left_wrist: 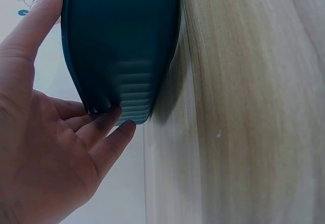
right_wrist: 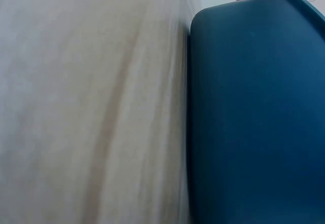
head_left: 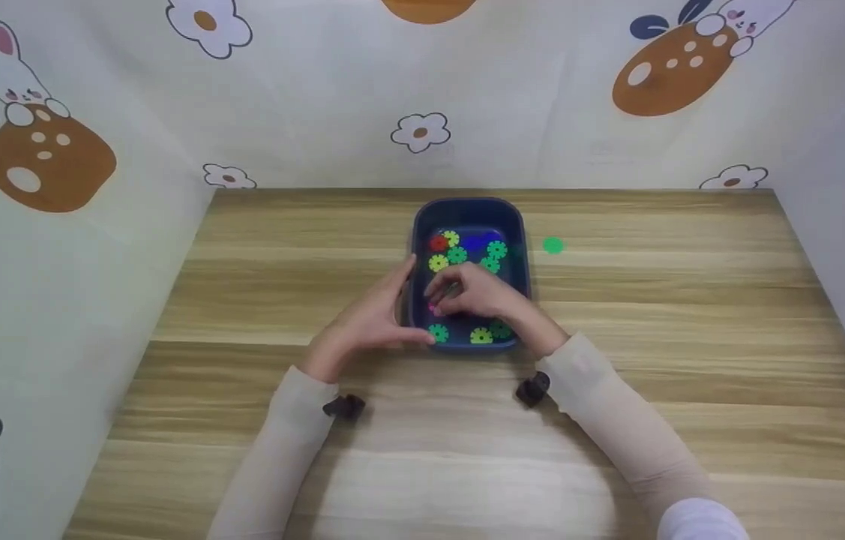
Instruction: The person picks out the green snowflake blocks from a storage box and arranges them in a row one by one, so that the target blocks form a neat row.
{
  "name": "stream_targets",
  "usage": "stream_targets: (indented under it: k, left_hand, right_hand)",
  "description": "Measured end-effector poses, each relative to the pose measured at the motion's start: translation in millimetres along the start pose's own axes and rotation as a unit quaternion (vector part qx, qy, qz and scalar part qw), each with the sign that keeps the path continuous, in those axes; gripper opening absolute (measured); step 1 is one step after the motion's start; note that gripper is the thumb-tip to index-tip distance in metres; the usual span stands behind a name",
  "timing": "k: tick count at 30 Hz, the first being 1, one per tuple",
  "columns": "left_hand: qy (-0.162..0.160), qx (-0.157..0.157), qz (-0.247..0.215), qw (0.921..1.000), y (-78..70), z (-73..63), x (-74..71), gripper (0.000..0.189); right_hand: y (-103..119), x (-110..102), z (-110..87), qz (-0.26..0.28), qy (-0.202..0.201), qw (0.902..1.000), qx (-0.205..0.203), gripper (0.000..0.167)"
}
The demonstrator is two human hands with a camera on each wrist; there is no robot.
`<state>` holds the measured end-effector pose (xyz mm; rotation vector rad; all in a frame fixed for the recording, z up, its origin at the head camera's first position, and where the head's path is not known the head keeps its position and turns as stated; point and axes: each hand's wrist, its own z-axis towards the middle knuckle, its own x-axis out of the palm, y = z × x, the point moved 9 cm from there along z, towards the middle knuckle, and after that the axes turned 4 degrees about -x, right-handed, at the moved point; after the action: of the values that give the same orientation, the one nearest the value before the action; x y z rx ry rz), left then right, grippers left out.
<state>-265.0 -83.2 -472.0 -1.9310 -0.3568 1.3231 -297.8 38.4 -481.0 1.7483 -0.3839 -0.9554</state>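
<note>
A dark blue plastic tray (head_left: 469, 213) stands on the table with several notched plastic discs in it: a red disc (head_left: 438, 243), a yellow disc (head_left: 438, 263), a green disc (head_left: 496, 250) and blue ones (head_left: 475, 243). My left hand (head_left: 376, 311) rests against the tray's left side, thumb at the near corner, fingers fairly straight along the outer wall (left_wrist: 124, 41). Inside the tray, my right hand (head_left: 471, 291) has bent fingers and pinches a small pink disc (head_left: 433, 308), mostly hidden by the fingertips. The right wrist view shows mainly the tray's outer wall (right_wrist: 259, 107).
One round green disc (head_left: 553, 245) lies on the wooden table (head_left: 677, 315), to the right of the tray. Patterned cloth walls (head_left: 302, 97) close off the back and sides. A small black camera (head_left: 533, 390) is strapped at each wrist.
</note>
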Motion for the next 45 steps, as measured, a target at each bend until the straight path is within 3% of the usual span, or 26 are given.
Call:
stream_targets:
  k: [11, 20, 33, 45]
  left_hand:
    - [0.005, 0.0, 0.007, 1.0, -0.2, 0.3, 0.4, 0.123]
    - [0.006, -0.01, 0.008, 0.9999, 0.6, -0.5, 1.2, 0.123]
    - [0.003, -0.01, -0.005, 0.9999, 0.7, -0.8, 0.5, 0.124]
    - [0.002, -0.013, -0.012, 0.9998, 2.2, -0.1, 0.5, 0.124]
  right_hand:
    - [-2, 16, -3.9, -0.09, 0.092, 0.9916, -0.003, 0.03]
    - [1, 23, -4.4, -0.18, 0.109, 0.9773, -0.021, 0.021]
    - [1, 17, -1.7, -0.133, 0.086, 0.9865, -0.04, 0.014]
    - [-4, 14, -0.4, -0.129, 0.081, 0.9882, -0.022, 0.008]
